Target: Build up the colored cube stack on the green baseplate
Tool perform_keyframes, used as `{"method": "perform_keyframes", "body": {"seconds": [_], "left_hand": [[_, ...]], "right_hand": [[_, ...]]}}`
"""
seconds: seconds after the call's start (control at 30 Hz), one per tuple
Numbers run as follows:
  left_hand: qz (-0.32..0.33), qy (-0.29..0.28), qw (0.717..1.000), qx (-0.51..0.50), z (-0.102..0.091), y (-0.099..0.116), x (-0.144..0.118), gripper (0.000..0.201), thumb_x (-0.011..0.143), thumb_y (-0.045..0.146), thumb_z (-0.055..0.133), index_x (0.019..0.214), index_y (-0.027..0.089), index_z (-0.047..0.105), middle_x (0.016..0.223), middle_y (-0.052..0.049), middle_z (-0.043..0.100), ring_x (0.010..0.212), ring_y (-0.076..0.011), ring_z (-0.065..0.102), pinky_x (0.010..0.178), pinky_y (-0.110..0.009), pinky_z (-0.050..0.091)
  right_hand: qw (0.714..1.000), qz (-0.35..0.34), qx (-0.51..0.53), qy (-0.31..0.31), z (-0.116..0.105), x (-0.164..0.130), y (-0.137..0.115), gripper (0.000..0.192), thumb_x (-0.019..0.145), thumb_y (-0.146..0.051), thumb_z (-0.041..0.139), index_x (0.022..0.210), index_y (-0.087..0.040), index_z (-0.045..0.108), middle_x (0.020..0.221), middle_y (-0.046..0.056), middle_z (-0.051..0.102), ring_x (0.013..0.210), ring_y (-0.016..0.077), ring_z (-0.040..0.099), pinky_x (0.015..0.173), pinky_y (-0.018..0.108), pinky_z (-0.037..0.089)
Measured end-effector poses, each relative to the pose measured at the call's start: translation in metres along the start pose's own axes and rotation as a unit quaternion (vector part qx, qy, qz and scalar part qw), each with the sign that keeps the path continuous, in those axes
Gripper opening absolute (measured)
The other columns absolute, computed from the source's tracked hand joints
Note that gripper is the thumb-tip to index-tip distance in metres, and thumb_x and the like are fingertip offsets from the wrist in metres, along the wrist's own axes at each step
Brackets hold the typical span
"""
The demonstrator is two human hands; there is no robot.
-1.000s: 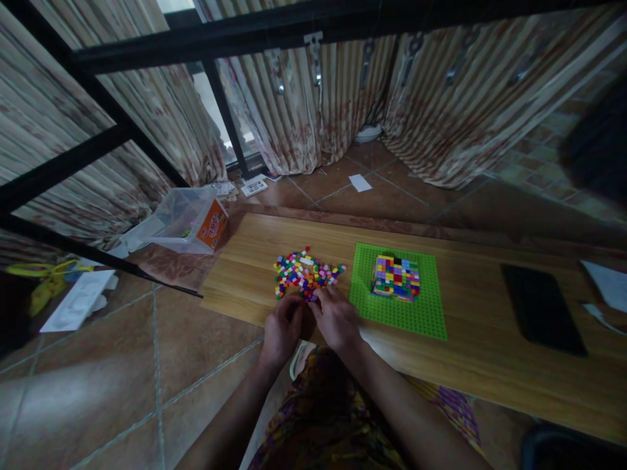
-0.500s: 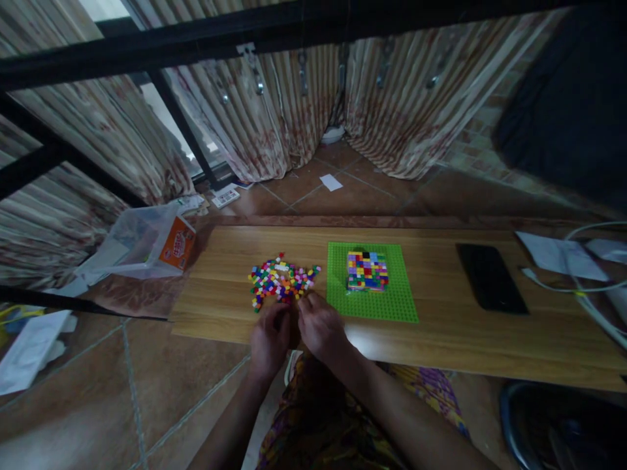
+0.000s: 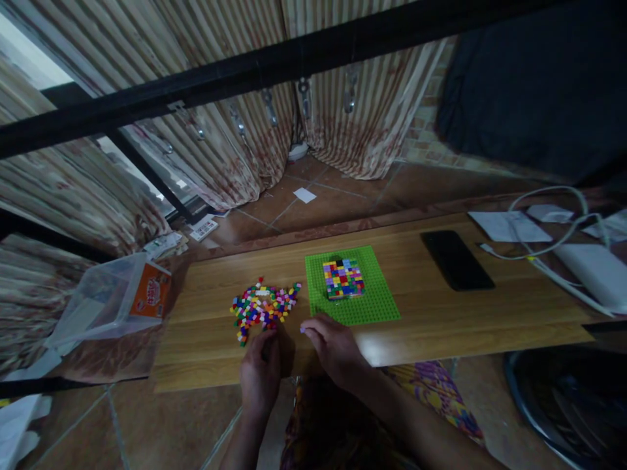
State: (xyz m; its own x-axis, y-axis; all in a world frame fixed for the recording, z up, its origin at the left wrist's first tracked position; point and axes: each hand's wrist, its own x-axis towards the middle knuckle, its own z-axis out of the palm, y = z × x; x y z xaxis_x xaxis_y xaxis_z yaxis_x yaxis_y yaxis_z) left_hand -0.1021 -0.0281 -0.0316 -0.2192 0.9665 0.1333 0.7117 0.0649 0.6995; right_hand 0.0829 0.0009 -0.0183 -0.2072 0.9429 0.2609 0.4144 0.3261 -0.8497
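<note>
Between the thumb and finger of my right hand [image 3: 336, 346] is a small lilac toy brick [image 3: 303, 329], just off the front left corner of the green baseplate [image 3: 382, 300]. Stacked on that plate is a block of multicoloured bricks [image 3: 344, 279]. My left hand [image 3: 260, 372] is closed at the near edge of a loose pile of small coloured bricks [image 3: 264, 303]. Its fingertips meet by some red bricks, and what they hold, if anything, is hidden.
The wooden table [image 3: 421, 329] carries a black phone [image 3: 456, 260], papers [image 3: 509, 226] and a white cable [image 3: 553, 251] on the right. A clear plastic box [image 3: 110, 294] with an orange label stands off the left end. A dark metal bar [image 3: 220, 81] crosses above.
My hands have moved apart; the right one has come away from the pile toward the baseplate with the lilac brick. The whole view has turned and tilted.
</note>
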Motion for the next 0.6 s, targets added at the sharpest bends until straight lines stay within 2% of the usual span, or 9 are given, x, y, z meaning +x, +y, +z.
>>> {"method": "perform_keyframes", "body": {"seconds": [0.07,0.13,0.23,0.37,0.6], "left_hand": [[-0.007,-0.002,1.000,0.009,0.000,0.000,0.000,0.027,0.087,0.035,0.052,0.102,0.020,0.067,0.095,-0.008,0.071,0.082,-0.0211,0.068,0.071,-0.031,0.053],[-0.017,-0.002,1.000,0.017,0.000,0.001,0.000,0.027,0.086,0.036,0.053,0.102,0.019,0.068,0.093,-0.008,0.071,0.078,-0.0204,0.067,0.068,-0.030,0.053],[-0.021,0.004,1.000,0.020,0.001,0.003,0.002,0.028,0.085,0.037,0.053,0.100,0.018,0.068,0.089,-0.007,0.071,0.074,-0.0195,0.067,0.065,-0.029,0.052],[-0.023,0.008,0.999,0.021,0.002,0.003,0.003,0.030,0.084,0.039,0.052,0.097,0.018,0.069,0.085,-0.007,0.071,0.070,-0.0185,0.065,0.063,-0.028,0.051],[-0.053,0.000,0.998,0.024,0.002,0.007,0.002,0.033,0.083,0.041,0.052,0.097,0.016,0.069,0.083,-0.007,0.070,0.067,-0.0179,0.064,0.060,-0.027,0.050]], "right_hand": [[0.994,0.070,0.063,0.055,-0.026,-0.006,0.010,0.019,0.096,-0.028,0.048,0.096,-0.024,0.066,0.093,0.002,0.070,0.088,0.0164,0.064,0.079,0.029,0.050],[0.976,0.128,0.099,0.145,-0.050,-0.009,0.024,0.020,0.094,-0.035,0.053,0.097,-0.023,0.068,0.096,0.003,0.071,0.090,0.0178,0.065,0.082,0.031,0.049],[0.959,0.154,0.110,0.211,-0.074,-0.005,0.044,0.024,0.090,-0.041,0.056,0.093,-0.023,0.071,0.096,0.005,0.070,0.093,0.0194,0.063,0.086,0.034,0.048],[0.959,0.120,0.098,0.236,-0.080,0.006,0.061,0.022,0.088,-0.040,0.058,0.088,-0.023,0.073,0.096,0.005,0.065,0.098,0.0202,0.060,0.089,0.037,0.047],[0.963,0.092,0.106,0.230,-0.077,0.013,0.070,0.017,0.086,-0.037,0.062,0.084,-0.025,0.074,0.101,0.005,0.061,0.103,0.0213,0.058,0.091,0.038,0.045]]}}
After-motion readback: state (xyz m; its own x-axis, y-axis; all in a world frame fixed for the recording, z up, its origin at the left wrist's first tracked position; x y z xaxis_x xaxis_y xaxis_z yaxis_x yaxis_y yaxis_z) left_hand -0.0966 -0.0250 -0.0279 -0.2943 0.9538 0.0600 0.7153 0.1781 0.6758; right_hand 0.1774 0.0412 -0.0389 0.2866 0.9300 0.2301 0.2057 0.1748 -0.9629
